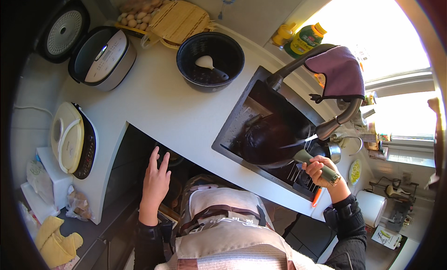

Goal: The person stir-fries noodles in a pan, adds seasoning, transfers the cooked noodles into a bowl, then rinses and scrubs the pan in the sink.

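Observation:
My right hand [321,172] is wrapped around the green handle of a dark round pan [263,142], which rests tilted in the black sink [222,136]. Water runs from the bent grey faucet [329,129] toward the pan's handle side. The pan's inside is dark, and I cannot make out what it holds. My left hand [156,179] holds nothing, its fingers stretched apart over the dark gap beside the counter edge. On the counter behind the sink's left corner stands a black inner pot [188,70] with a white rice paddle [205,62] in it.
An opened rice cooker [104,65] and a cream-lidded appliance [67,140] stand left. Eggs [139,14] and a wooden board [179,21] lie at the back. A purple cloth [337,72] drapes over the faucet. An orange-handled tool [317,197] lies by the sink's right end.

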Motion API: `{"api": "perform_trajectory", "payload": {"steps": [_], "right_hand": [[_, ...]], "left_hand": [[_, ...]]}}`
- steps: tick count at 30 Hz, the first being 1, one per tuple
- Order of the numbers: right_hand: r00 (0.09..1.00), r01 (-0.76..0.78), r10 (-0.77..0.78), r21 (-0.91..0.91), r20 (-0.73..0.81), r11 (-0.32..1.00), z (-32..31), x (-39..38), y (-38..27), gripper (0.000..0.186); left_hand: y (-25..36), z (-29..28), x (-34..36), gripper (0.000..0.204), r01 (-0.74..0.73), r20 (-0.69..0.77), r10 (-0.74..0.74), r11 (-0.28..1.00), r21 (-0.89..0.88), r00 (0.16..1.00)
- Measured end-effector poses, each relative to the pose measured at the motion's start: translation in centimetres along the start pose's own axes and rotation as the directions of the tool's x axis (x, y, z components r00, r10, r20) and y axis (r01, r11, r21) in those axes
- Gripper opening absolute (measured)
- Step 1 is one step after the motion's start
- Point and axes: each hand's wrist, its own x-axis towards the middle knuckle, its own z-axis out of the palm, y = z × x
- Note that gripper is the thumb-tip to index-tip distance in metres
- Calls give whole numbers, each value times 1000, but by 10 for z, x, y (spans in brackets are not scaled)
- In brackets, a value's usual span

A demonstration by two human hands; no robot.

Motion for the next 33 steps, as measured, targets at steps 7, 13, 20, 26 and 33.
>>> {"api": "perform_trajectory", "payload": {"steps": [7,13,20,26,33], "right_hand": [[987,145,-151,-90,-64,985,-28,-16,14,16],[938,262,-259,16,229,965,-107,-35,60,18],[773,574,-473,-148,422,806,-200,-1,118,23],[552,708,-521,-36,651,705,-240,59,122,30],[196,591,-440,253,876,766,-227,143,100,24]], "left_hand": [[2,4,3,58,-6,0,6,1000,6,1000],[22,5,22,56,-79,28,78,997,21,997],[74,-6,64,53,-337,126,322,934,121,938],[120,-22,71,56,-504,177,475,841,200,862],[121,-57,65,58,-523,244,464,780,343,852]]}}
